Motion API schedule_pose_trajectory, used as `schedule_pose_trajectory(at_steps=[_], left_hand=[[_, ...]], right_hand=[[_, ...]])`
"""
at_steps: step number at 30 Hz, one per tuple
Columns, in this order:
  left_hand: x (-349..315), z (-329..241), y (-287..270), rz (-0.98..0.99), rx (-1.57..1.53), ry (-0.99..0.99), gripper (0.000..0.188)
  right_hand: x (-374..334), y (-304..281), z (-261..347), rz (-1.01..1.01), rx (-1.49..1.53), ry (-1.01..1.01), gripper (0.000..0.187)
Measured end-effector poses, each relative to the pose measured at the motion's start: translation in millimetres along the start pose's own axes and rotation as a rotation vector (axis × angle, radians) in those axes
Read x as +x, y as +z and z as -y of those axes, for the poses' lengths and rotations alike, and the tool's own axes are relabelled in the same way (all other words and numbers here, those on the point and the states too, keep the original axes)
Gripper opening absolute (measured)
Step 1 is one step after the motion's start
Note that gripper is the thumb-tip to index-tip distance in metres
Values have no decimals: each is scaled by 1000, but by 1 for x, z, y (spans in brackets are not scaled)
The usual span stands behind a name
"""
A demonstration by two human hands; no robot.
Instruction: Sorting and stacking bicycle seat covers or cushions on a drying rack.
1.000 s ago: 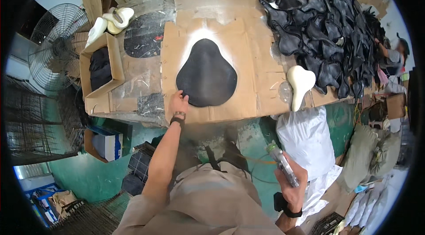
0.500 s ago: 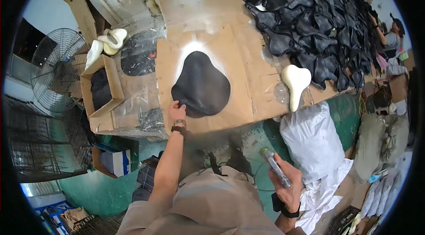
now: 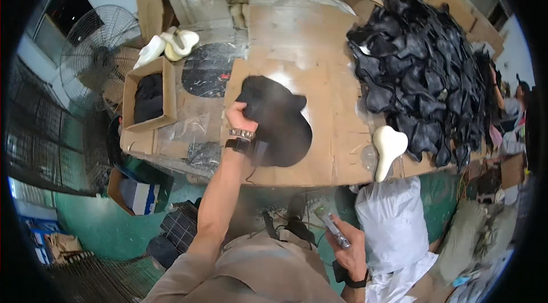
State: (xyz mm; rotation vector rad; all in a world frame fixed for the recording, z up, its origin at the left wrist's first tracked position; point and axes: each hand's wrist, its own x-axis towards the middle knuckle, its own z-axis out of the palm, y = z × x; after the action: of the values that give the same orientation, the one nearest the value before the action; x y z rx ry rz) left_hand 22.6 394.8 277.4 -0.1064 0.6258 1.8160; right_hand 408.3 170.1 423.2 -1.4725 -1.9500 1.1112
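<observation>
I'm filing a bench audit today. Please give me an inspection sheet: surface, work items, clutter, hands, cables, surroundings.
Surface: cardboard covers the table, with white residue near the black piece.
Work items: black piece, blurred, partly raised or folded; handheld tool with a greenish end.
Clutter: heap of black covers at right; cream pad by the front edge; open carton holding dark material at left.
Hands: left hand, fingers gripping the black piece's left edge; right hand holding the tool off the table.
Cables: thin dark cord below the left wrist; where it leads is unclear.
Surroundings: caged fan at left; white sack on the right; another person beyond the heap.
</observation>
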Motion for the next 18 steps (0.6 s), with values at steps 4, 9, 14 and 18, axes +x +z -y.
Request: schedule_pose_trajectory(at_steps=[4, 9, 14, 18], left_hand=[[-57, -51, 40, 62, -142, 177, 38], [-150, -129, -2, -122, -206, 365, 37], [-259, -145, -83, -124, -303, 521, 39], [-358, -117, -172, -225, -481, 633, 41]], right_hand=[[16, 18, -1, 101, 12, -1, 41], [34, 61, 4, 218, -8, -107, 46], [16, 79, 27, 450, 0, -4, 43], [11, 66, 31, 639, -119, -166, 41]])
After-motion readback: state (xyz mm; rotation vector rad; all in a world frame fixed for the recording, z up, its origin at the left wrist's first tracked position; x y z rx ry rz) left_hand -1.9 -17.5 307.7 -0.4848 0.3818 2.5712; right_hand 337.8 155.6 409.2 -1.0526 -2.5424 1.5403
